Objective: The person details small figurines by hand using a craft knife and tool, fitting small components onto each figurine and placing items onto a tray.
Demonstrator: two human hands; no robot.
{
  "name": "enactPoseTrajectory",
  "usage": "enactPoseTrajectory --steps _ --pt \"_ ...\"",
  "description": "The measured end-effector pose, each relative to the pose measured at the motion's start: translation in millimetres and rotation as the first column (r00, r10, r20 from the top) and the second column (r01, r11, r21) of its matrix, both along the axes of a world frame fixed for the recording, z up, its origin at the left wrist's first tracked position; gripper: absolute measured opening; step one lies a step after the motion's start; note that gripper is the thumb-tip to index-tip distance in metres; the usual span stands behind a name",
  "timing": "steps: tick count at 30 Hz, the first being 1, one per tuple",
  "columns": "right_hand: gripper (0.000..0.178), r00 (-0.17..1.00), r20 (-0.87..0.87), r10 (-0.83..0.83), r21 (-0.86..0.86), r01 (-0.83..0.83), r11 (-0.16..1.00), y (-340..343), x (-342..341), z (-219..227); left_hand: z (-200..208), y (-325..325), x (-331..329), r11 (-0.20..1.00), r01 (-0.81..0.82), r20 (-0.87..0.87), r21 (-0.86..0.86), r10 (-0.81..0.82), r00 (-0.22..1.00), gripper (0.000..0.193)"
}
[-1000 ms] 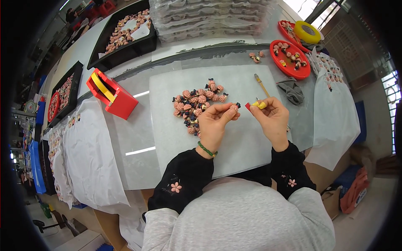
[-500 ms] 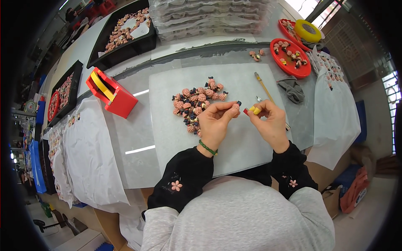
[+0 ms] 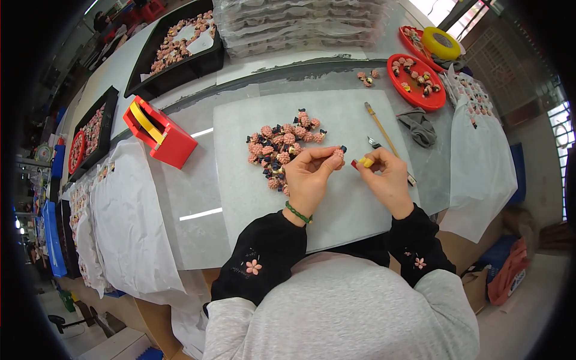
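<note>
My left hand (image 3: 308, 178) pinches a small pink, bumpy figurine (image 3: 339, 152) with a dark blue tip between thumb and fingers. Just to its right, my right hand (image 3: 387, 181) is closed on a small yellow piece with a red end (image 3: 364, 162); its exact kind is hard to make out. The red end points toward the figurine, with a narrow gap between them. A heap of similar pink and dark blue figurines (image 3: 277, 146) lies beyond my left hand on a white sheet (image 3: 240, 210).
A red tape dispenser (image 3: 174, 145) stands at left. A brush (image 3: 378, 123) and a cutter knife (image 3: 373, 143) lie beyond my right hand. A grey cloth (image 3: 418, 127) and a red plate (image 3: 433, 103) of figurines sit farther right. Black trays (image 3: 135, 75) are at far left.
My right hand has turned slightly and the yellow piece has shifted a little to the right, away from the figurine. More of the cutter knife shows. My left hand stays put.
</note>
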State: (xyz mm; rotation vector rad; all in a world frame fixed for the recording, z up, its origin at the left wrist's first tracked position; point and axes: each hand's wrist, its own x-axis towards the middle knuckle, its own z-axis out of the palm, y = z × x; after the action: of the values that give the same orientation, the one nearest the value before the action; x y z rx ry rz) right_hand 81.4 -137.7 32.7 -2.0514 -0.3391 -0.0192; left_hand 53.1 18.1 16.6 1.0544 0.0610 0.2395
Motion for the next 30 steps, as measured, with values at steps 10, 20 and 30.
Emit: enactPoseTrajectory --steps 10,20,30 --pt "0.015 0.974 -0.217 -0.069 0.255 0.125 0.959 -4.2 1.7 -14.7 -2.9 2.4 3.6 0.992 0.098 -0.110 -0.074 -0.106 0.988 0.018" --pt "0.019 0.936 0.345 -0.063 -0.268 0.163 0.949 -17.5 19.5 -1.8 -2.3 3.1 3.4 0.994 0.093 -0.124 -0.054 -0.099 0.987 0.017" --pt "0.021 0.897 0.426 0.120 -0.492 0.119 0.862 -28.7 24.4 -9.3 -3.4 2.3 4.1 0.995 0.083 -0.102 -0.056 -0.088 0.991 0.017"
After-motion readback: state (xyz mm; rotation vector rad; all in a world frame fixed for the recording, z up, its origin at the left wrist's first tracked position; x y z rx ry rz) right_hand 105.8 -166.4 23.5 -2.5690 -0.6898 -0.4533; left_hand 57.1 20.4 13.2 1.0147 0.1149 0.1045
